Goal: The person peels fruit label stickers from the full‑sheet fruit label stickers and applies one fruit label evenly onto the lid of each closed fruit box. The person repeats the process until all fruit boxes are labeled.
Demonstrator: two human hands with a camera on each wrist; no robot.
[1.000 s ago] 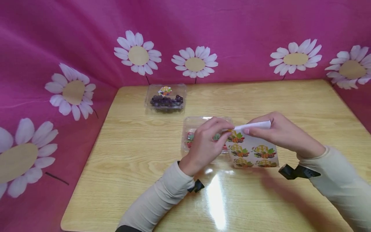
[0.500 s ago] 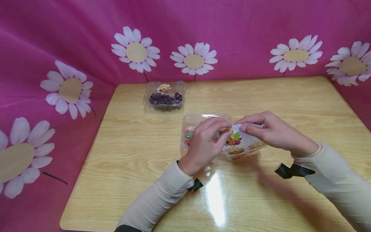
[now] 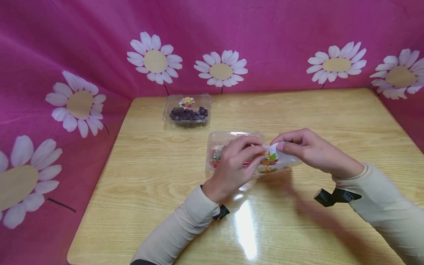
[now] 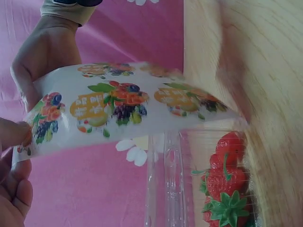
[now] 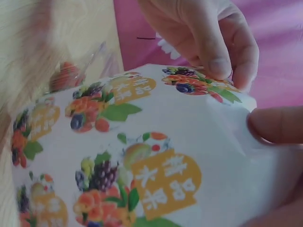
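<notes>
My left hand (image 3: 232,162) pinches the left corner of a white sticker sheet (image 5: 213,161) between thumb and fingers, right at a printed fruit sticker (image 5: 201,85). The right hand (image 3: 316,152) grips the opposite part of the sheet, its thumb on the printed face. Rows of fruit stickers with yellow lettering cover the sheet, which bends in a curve in the left wrist view. Below and behind the left hand stands a clear plastic box (image 3: 215,138) with red strawberries (image 4: 227,182) inside, partly hidden by that hand.
Farther back on the left sits another clear box (image 3: 169,105) of dark grapes (image 3: 188,115), with a fruit sticker (image 3: 187,102) on its lid. The wooden table (image 3: 139,202) is bordered by a pink curtain (image 3: 265,29) with white daisies.
The sheet, earlier hanging flat with its lower rows facing the head camera, is now tilted up and bent. Its folded-over white top edge has opened out. Both hands stay nearly in place.
</notes>
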